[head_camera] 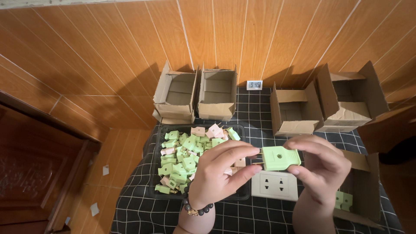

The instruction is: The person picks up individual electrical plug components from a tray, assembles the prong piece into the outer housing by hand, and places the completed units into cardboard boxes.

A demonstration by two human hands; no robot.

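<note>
I have the pale green plug [281, 157] pinched at both ends, my left hand [221, 173] nipping its metal prongs and my right hand [323, 169] closed round its body, just above the white socket plate [274, 185]; I judge steady thumb pressure and level prongs matter most here. Counting: one plug held, one socket plate, four open cardboard boxes [216, 93] beyond my hands, a fifth box [368, 190] under my right wrist holding two green plugs, and one black tray [154, 173] under my left hand, its green and pink plugs too heaped to count.
</note>
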